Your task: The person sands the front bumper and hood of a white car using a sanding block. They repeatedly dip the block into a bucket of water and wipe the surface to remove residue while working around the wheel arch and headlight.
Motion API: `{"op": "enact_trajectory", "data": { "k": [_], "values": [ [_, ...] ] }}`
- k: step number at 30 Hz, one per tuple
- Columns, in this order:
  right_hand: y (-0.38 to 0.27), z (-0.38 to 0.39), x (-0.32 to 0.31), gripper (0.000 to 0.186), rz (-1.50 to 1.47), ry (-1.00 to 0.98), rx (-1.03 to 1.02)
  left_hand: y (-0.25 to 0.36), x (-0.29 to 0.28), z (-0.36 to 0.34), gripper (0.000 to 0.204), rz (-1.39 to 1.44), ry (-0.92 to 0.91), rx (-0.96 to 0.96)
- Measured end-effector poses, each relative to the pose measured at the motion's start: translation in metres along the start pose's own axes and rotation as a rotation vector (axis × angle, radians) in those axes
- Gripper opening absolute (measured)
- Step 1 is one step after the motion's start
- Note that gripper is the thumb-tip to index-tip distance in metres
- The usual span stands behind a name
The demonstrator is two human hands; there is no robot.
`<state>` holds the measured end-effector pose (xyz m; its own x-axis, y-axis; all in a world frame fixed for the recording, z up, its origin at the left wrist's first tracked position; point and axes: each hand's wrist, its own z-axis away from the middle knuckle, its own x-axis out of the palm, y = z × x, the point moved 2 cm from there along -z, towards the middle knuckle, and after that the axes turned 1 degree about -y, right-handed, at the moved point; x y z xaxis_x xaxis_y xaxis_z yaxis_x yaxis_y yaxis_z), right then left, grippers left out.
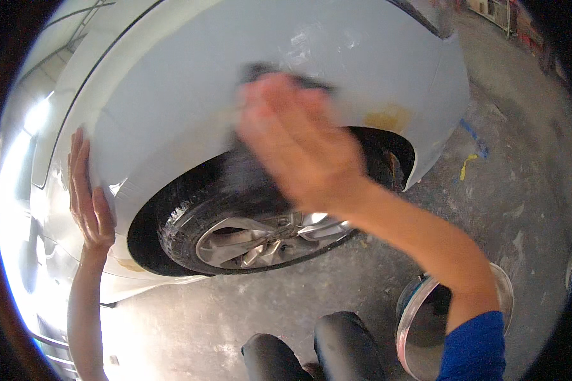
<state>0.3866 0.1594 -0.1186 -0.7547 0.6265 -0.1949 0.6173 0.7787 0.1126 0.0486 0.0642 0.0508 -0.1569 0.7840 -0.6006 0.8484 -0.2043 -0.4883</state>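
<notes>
A car's light grey fender (190, 82) curves over a wheel with a black tyre (178, 228) and a silver rim (254, 244). My right hand (299, 136), smeared by motion, presses a dark sheet (257, 68) against the fender just above the wheel arch. The sheet looks like sandpaper, though blur and my fingers hide most of it. To the left, my left hand (89, 197) lies flat on the panel with its fingers stretched upward and its thumb apart. Ahead of the right hand, the paint has wet, shiny marks, and a yellowish patch (388, 117) shows at the arch's right.
A round bucket (405, 324) with dark contents stands on the concrete floor (502, 209) beneath my right forearm. Blue and yellow scraps (469, 166) lie to the right of the car. My knees (346, 343) are at the bottom. Bright light comes from the left.
</notes>
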Motion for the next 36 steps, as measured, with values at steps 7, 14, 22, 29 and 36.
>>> {"op": "enact_trajectory", "data": {
  "k": [7, 14, 22, 29, 36],
  "values": [
    [0.062, 0.04, -0.028, 0.058, 0.072, -0.038, -0.03, 0.001, -0.007, 0.001, 0.068, -0.019, -0.017, -0.009],
    [-0.034, -0.032, 0.019, 0.052, -0.014, -0.011, 0.051, 0.006, 0.004, 0.001, 0.068, 0.009, -0.02, -0.029],
    [0.041, 0.037, -0.022, 0.052, 0.061, 0.0, 0.122, 0.006, -0.005, -0.001, 0.068, -0.002, -0.009, -0.017],
    [-0.021, -0.029, 0.023, 0.05, -0.112, 0.028, -0.135, 0.002, 0.0, 0.006, 0.068, -0.022, -0.029, -0.002],
    [0.038, 0.054, -0.017, 0.05, 0.203, -0.036, 0.076, 0.005, -0.002, 0.002, 0.067, -0.014, -0.004, -0.019]
  ]
}}
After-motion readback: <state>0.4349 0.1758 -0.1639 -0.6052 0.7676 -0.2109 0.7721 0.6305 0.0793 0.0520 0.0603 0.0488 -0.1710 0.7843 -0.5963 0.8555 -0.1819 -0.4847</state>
